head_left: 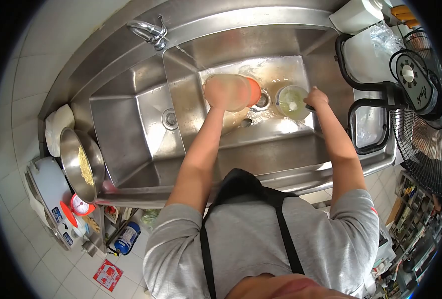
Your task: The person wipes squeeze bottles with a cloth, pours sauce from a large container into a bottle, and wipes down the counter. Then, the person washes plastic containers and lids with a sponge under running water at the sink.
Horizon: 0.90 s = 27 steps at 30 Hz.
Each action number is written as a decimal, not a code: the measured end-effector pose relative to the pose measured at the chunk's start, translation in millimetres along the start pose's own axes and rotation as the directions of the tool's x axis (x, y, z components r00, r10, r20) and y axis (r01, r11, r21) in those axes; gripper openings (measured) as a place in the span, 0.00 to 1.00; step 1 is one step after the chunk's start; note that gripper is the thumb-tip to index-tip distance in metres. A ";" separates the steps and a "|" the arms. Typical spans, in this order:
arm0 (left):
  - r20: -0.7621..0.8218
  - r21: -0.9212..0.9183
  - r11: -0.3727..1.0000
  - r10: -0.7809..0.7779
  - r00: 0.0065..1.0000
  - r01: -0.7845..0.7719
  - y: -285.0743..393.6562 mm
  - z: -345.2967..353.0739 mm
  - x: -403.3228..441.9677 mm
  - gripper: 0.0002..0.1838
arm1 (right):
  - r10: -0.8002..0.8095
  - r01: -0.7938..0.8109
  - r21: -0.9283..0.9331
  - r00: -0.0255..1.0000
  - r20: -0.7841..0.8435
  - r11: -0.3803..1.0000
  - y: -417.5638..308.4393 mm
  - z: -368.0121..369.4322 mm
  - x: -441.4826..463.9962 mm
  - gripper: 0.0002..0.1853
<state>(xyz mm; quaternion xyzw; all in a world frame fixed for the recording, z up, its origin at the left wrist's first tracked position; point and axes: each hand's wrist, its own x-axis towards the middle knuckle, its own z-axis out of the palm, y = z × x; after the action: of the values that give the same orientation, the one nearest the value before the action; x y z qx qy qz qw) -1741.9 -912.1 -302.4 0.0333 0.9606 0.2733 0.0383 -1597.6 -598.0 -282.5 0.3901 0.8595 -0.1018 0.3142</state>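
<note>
Both my hands reach into the right-hand basin of a steel sink (261, 149). My left hand (217, 93), blurred, is at a translucent round plastic container (238, 94); the hand seems closed on it, though its fingers are hard to make out. An orange round thing (255, 91) shows partly behind this container. At the right, my right hand (318, 96) is closed around the dark handle of a round saucepan-like vessel (284, 102), which holds pale green, cloudy contents with a white patch. Between the two lies a small dark spoon-like object (246, 122), close to the drain (263, 100).
A chrome faucet (151, 34) stands at the back left, above the second basin (131, 129). On the left, a steel bowl (70, 159) holds yellowish strips, near a red scale (81, 204). A black fan (415, 89) and white containers (365, 55) crowd the right side.
</note>
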 end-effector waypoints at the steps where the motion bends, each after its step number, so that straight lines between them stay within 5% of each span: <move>1: -0.090 0.007 0.993 0.118 0.989 -0.118 -1.5 1.4 3.4 0.07 | -0.226 0.226 -0.022 0.973 -0.034 0.974 -24.9 -19.2 -21.4 0.16; 4: -0.073 -0.269 0.943 0.182 0.981 -0.195 10.4 -1.9 7.8 0.08 | -0.698 0.702 -0.223 0.707 0.112 0.676 -126.8 -31.1 -78.5 0.16; 5: -0.076 -0.269 0.943 0.183 0.980 -0.197 14.3 -3.3 7.3 0.08 | -0.878 0.873 -0.113 0.462 -0.126 0.475 -144.3 -9.1 -83.2 0.14; 7: -0.114 -0.406 0.872 0.248 0.962 -0.273 24.5 -9.0 9.6 0.09 | -0.992 0.912 -0.400 0.120 0.039 0.094 -190.1 18.1 -62.4 0.13; 11: -0.140 -0.376 0.865 0.301 0.943 -0.332 42.8 -30.5 6.3 0.07 | -0.993 0.857 -0.501 0.117 -0.032 0.117 -224.7 34.5 -22.8 0.18; 13: -0.241 -0.475 0.793 0.301 0.923 -0.383 39.2 -24.3 7.8 0.07 | -0.843 0.804 -0.293 0.538 -0.016 0.518 -223.7 24.3 -32.2 0.22; 14: -0.263 -0.492 0.789 0.267 0.927 -0.367 43.7 -26.8 6.5 0.07 | -0.847 0.777 -0.355 0.413 -0.335 0.519 -224.7 45.9 -29.6 0.23; 15: -0.267 -0.500 0.786 0.261 0.928 -0.365 40.8 -20.3 9.6 0.07 | -0.849 0.774 -0.364 0.413 -0.330 0.518 -225.7 52.2 -30.9 0.23; 17: -0.259 -0.673 0.703 0.067 0.964 -0.230 36.7 -7.3 12.8 0.08 | -0.773 0.831 0.079 0.543 -0.329 0.551 -231.3 66.8 -39.2 0.23; 19: -0.243 -0.657 0.722 0.070 0.967 -0.217 34.8 -14.9 18.5 0.03 | -0.708 0.720 0.509 0.653 -0.268 0.471 -248.2 75.3 -49.9 0.22; 21: 0.026 -0.545 0.818 0.236 0.972 -0.184 31.4 -32.5 17.8 0.14 | -0.663 0.433 0.847 0.736 -0.136 0.307 -255.8 86.5 -66.7 0.22; 22: 0.245 -0.442 0.897 0.120 0.962 0.001 32.2 -44.9 19.4 0.22 | -0.667 0.432 0.849 0.733 -0.132 0.306 -250.0 83.1 -67.3 0.22; 23: 0.249 -0.438 0.899 0.116 0.962 0.005 23.8 -42.8 20.1 0.22 | -0.833 0.757 0.414 0.554 0.006 0.506 -234.0 69.3 -69.5 0.21; 24: 0.286 -0.420 0.906 0.184 0.940 -0.049 16.2 -36.4 23.6 0.22 | -0.869 0.905 -0.141 0.425 0.252 0.402 -219.5 63.6 -65.1 0.19; 25: 0.325 -0.406 0.908 0.249 0.913 -0.103 10.0 -29.0 26.1 0.22 | -0.869 0.906 -0.141 0.424 0.255 0.400 -214.2 61.6 -53.5 0.19; 26: 0.329 -0.421 0.898 0.284 0.901 -0.129 11.3 -26.9 26.1 0.21 | -0.949 0.905 -0.414 0.206 0.237 0.093 -214.7 63.8 -29.6 0.18; 27: 0.328 -0.423 0.897 0.288 0.900 -0.133 19.4 -29.5 27.1 0.21 | -0.959 0.738 -0.643 -0.019 0.283 -0.204 -216.9 46.3 -33.7 0.17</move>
<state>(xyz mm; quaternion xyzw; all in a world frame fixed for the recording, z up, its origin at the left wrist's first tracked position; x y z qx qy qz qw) -1770.7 -908.7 -268.6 0.1832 0.8510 0.4497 0.2003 -1718.8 -784.3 -313.0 -0.4515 0.8811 0.0780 0.1170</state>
